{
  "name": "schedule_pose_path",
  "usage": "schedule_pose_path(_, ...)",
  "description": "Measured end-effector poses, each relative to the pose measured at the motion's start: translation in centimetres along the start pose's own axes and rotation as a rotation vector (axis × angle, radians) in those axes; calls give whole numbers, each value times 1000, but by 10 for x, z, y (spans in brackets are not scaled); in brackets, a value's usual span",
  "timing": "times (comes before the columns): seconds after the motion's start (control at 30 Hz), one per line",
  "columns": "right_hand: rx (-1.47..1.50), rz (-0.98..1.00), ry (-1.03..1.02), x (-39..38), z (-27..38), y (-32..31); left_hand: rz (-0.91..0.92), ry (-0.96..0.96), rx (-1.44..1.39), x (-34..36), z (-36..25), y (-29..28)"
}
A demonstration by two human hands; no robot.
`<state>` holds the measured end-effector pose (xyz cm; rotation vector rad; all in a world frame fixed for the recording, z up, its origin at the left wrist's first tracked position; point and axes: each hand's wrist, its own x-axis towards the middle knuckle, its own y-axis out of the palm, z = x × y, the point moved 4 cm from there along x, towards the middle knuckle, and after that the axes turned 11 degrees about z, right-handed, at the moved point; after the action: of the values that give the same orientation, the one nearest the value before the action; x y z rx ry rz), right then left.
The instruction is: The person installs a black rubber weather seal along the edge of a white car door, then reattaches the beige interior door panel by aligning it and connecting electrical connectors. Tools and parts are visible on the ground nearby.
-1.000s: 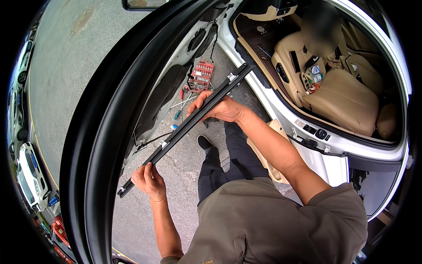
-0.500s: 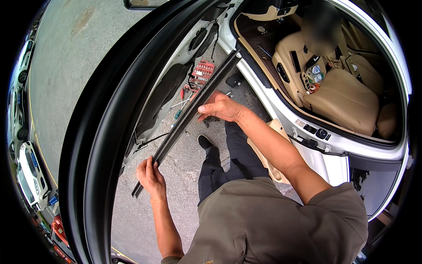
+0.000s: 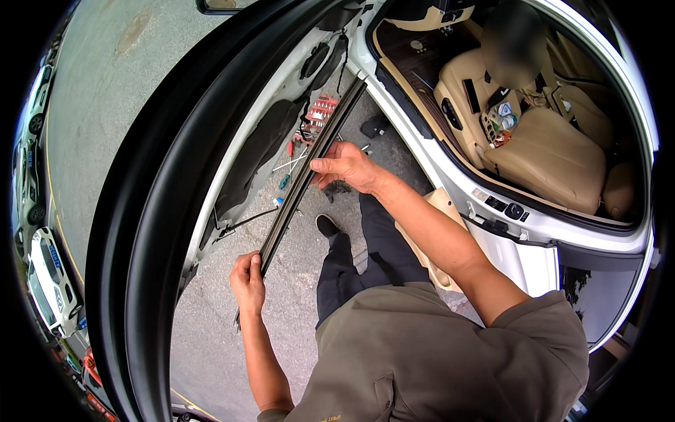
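Hands at both ends: left hand (image 3: 247, 281) closed round the long dark strip's (image 3: 309, 169) lower end at centre frame, right hand (image 3: 346, 165) pinching its middle, strip slanting up-right along the open car door (image 3: 232, 162).

Single view only: head-worn fisheye camera, looking steeply down past person's own chest and forearms. Picture upright, unmirrored; straight edges bow near rim, corners black. Close range: left hand (image 3: 247, 280) and right hand (image 3: 346, 166) at arm's length. Open car door (image 3: 169, 211) fills left side, beige seat (image 3: 548, 151) upper right, pavement (image 3: 204, 337) below. No second view for overlap.
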<state>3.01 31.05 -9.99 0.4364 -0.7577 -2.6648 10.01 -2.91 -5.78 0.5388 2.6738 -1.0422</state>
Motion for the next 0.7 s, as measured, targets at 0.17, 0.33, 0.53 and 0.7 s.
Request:
schedule_pose_path(0.17, 46, -45, 14, 1, -6, -1, 36, -97, -118, -1, 20, 4)
schedule_pose_path(0.33, 42, -47, 15, 3, -12, -5, 65, -181, -186, 1, 24, 5)
schedule_pose_path(0.53, 48, -53, 47, 7, -10, -1, 12, -59, -77, 3, 15, 0)
schedule_pose_path(0.7, 68, -73, 63, 6, -15, -4, -37, 20, -31, 3, -3, -5)
